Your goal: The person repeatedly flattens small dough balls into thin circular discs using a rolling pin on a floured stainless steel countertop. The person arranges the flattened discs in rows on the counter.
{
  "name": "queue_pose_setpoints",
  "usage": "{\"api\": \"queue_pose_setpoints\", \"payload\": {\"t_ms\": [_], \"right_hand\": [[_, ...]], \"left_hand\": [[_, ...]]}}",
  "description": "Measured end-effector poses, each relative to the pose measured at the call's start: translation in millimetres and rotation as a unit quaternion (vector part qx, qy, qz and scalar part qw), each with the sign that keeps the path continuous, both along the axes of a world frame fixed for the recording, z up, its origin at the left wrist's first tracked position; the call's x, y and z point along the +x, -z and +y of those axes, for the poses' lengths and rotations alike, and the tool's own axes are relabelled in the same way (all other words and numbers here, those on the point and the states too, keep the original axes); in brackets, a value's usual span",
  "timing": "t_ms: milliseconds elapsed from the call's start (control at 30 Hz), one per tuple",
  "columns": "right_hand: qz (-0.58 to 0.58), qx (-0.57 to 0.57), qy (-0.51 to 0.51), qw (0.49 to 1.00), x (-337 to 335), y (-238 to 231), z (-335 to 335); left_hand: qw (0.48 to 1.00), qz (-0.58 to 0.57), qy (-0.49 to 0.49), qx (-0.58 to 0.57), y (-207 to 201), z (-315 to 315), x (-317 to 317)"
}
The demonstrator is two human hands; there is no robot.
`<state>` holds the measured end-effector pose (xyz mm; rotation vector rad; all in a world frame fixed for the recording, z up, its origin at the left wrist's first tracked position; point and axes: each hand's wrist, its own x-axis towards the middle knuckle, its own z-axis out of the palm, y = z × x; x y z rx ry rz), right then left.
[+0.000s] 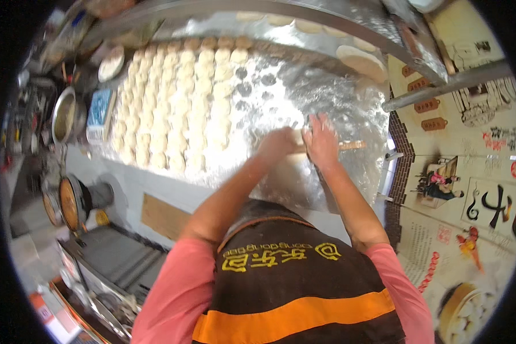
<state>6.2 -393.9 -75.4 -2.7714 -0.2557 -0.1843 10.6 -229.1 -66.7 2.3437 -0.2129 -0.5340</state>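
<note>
A wooden rolling pin [352,145] lies crosswise on the floured steel worktop [332,86], its right end sticking out past my right hand [321,140]. That hand rests on the pin with its fingers stretched away from me. My left hand [277,143] is just left of it, its fingers curled at the edge of a pale piece of dough [297,139] between the hands. Motion blurs the left fingertips, and the hands partly cover the dough. Left of the hands, rows of floured dough lumps [178,103] fill the worktop.
Dark round marks [243,89] dot the flour beyond my hands. A metal bar [281,8] crosses above the far edge, near a pale round disc [361,62]. At left are a blue-and-white box [100,108], a steel bowl [64,116] and a white bowl [111,64].
</note>
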Motion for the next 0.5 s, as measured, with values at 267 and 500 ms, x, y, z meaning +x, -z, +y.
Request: {"api": "queue_pose_setpoints", "payload": {"t_ms": [267,500], "right_hand": [[-0.011,0.051,-0.109,0.993,-77,3,-62],[-0.037,0.046,0.053,0.997,-65,-1,-119]], "left_hand": [[0.999,0.012,0.031,-0.001,-8,1,24],[0.988,0.011,-0.067,-0.141,12,-30,151]]}}
